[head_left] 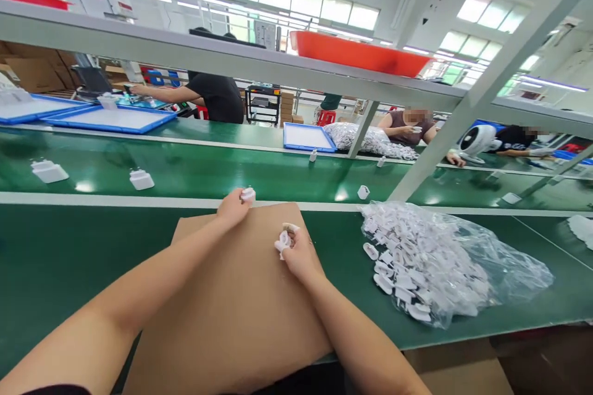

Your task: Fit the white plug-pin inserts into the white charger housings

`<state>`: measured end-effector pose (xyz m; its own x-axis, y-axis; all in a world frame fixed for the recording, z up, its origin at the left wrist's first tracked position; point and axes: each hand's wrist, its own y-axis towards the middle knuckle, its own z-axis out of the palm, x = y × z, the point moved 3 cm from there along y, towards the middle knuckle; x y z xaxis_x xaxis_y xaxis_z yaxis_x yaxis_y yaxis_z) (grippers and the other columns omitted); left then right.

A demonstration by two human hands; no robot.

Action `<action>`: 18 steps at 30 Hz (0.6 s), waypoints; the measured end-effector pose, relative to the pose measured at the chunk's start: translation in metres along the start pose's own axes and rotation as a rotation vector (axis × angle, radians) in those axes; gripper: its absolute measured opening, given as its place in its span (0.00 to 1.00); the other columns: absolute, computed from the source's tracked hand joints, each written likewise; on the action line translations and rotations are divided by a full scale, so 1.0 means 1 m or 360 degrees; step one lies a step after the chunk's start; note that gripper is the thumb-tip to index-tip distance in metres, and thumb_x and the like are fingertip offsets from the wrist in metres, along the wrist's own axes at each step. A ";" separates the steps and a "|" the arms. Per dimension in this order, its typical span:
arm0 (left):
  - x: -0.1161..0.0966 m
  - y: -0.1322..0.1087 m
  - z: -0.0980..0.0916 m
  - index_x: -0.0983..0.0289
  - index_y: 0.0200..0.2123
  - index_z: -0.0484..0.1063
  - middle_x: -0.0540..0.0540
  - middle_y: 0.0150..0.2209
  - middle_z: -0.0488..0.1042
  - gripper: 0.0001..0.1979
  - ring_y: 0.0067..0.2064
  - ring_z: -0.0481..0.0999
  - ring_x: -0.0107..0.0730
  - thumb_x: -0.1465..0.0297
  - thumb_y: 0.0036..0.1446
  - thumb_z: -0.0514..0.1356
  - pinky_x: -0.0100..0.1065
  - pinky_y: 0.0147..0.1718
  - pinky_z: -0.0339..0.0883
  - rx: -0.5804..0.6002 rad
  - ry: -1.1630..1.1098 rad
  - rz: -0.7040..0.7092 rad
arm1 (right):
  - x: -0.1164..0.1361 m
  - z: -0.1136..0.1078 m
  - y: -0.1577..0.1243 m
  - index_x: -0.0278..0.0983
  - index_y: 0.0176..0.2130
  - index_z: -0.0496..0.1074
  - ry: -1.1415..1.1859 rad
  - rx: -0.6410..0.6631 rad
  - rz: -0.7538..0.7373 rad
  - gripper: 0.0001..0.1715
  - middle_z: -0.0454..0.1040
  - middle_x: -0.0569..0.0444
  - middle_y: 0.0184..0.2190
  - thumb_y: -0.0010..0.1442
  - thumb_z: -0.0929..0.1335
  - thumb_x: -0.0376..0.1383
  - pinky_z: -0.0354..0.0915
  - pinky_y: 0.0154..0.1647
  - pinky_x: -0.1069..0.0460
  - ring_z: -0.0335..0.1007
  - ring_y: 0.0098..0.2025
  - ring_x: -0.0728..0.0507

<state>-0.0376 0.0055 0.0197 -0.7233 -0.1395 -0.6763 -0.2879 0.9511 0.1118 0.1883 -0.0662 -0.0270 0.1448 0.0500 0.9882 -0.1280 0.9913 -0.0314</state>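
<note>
My left hand (235, 205) is closed on a small white plastic part (248, 194), held over the far edge of a brown cardboard sheet (241, 308), by the conveyor's near rail. Closer to me, above the right side of the cardboard, my right hand (300, 253) has its fingers curled round several small white plastic pieces (283, 241); some look ring-shaped. To the right, a clear plastic bag (504, 259) lies on its side, with many loose white pieces (412, 265) in and spilling from its mouth.
A green conveyor belt (199, 166) crosses ahead, carrying white plug-like parts (141, 179). Above it runs a shelf beam (222, 65) with a red tray (361, 52); a slanted post (430, 154) stands to the right. Beyond are blue-rimmed trays (111, 120), a fan (477, 139) and several people.
</note>
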 end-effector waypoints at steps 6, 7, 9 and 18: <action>0.007 0.046 -0.017 0.66 0.51 0.70 0.69 0.51 0.74 0.18 0.53 0.72 0.61 0.66 0.58 0.59 0.48 0.48 0.67 -0.0160 0.0172 -0.0231 | -0.002 0.008 0.001 0.38 0.46 0.68 0.0012 0.0145 0.0092 0.25 0.71 0.58 0.28 0.50 0.73 0.43 0.63 0.23 0.55 0.65 0.24 0.50; 0.007 0.050 -0.018 0.66 0.51 0.70 0.69 0.51 0.74 0.19 0.53 0.73 0.61 0.66 0.57 0.60 0.48 0.48 0.67 -0.0163 0.0184 -0.0254 | -0.001 0.009 0.000 0.37 0.45 0.69 0.0005 0.0178 0.0132 0.24 0.71 0.58 0.27 0.52 0.73 0.45 0.62 0.22 0.55 0.65 0.24 0.50; 0.007 0.056 -0.021 0.68 0.50 0.70 0.70 0.48 0.75 0.20 0.52 0.72 0.63 0.66 0.54 0.61 0.50 0.48 0.67 -0.0159 0.0203 -0.0307 | 0.002 0.010 -0.002 0.36 0.42 0.71 -0.0044 0.0219 0.0136 0.22 0.71 0.58 0.25 0.54 0.73 0.48 0.61 0.23 0.55 0.66 0.25 0.49; -0.023 -0.009 -0.003 0.69 0.55 0.67 0.68 0.57 0.68 0.26 0.59 0.64 0.57 0.63 0.55 0.59 0.53 0.61 0.54 -0.0475 -0.0054 0.0201 | 0.007 0.005 -0.002 0.35 0.40 0.77 -0.0335 0.0075 -0.0147 0.20 0.71 0.50 0.37 0.51 0.74 0.45 0.66 0.32 0.51 0.69 0.32 0.46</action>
<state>-0.0199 -0.0010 0.0362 -0.7451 -0.0118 -0.6669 -0.3723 0.8370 0.4011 0.1846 -0.0683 -0.0192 -0.0491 -0.0722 0.9962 -0.1702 0.9834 0.0629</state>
